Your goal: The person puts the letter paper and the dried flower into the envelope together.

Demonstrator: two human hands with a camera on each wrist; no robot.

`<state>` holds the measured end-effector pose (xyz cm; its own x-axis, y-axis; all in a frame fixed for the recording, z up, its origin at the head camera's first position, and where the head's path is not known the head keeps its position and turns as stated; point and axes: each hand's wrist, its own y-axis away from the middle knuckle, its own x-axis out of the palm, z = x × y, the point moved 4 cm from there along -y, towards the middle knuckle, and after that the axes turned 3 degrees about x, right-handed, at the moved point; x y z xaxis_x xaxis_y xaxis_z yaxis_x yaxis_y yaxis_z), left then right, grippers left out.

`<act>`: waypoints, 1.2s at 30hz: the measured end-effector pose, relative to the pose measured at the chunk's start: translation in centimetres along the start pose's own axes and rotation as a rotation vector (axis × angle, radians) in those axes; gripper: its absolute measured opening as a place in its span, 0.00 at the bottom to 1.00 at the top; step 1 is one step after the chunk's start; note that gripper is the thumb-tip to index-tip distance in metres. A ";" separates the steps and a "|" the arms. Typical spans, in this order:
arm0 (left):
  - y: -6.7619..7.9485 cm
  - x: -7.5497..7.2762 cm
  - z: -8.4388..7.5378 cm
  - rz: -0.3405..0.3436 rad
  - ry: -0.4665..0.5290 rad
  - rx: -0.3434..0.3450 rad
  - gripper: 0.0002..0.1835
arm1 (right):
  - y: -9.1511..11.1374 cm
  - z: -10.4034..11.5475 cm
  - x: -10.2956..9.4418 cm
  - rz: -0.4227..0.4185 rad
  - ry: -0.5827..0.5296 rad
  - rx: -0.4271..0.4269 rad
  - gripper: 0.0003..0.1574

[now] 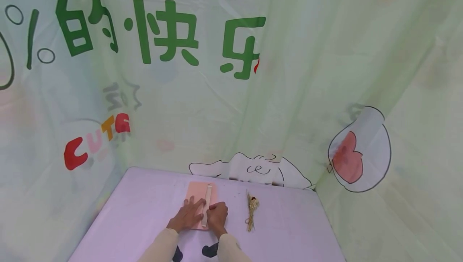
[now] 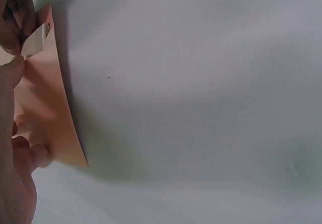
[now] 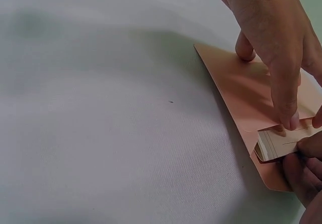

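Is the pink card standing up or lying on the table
Lying: the pink card shows its broad face on the purple table, with the left hand resting on it.
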<state>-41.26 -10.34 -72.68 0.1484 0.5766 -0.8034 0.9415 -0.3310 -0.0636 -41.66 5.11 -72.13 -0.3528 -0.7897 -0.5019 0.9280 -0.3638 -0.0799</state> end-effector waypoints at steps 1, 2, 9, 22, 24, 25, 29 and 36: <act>0.2 -0.5 -0.6 0.004 -0.009 0.006 0.30 | 0.1 0.1 0.0 0.004 0.008 -0.017 0.06; 0.3 -0.7 -0.8 0.010 0.000 0.012 0.30 | 0.5 0.8 -0.5 0.010 0.001 -0.014 0.06; 0.1 0.0 -0.1 -0.059 -0.034 0.102 0.24 | 1.3 2.2 -0.8 0.033 -0.024 -0.029 0.05; 0.1 -0.4 -0.7 0.003 -0.031 0.016 0.23 | 0.9 1.8 0.6 0.076 -0.086 -0.046 0.07; 0.0 -0.3 -0.6 0.001 -0.031 0.022 0.23 | 0.9 1.8 0.7 0.103 -0.096 -0.026 0.07; 0.0 -0.3 -0.6 -0.002 -0.032 0.029 0.23 | 0.9 1.8 0.7 0.112 -0.099 -0.020 0.07; 0.2 -0.8 -1.0 -0.011 -0.033 0.057 0.23 | 0.6 1.5 0.9 0.138 -0.099 -0.047 0.07; 0.7 -1.5 -1.7 0.016 -0.017 0.030 0.25 | 0.0 0.7 1.6 0.156 -0.095 -0.117 0.08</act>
<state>-40.35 -10.20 -70.49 0.1582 0.5585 -0.8143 0.9293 -0.3629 -0.0683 -42.34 3.53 -72.34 -0.2085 -0.8771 -0.4328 0.9778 -0.1783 -0.1097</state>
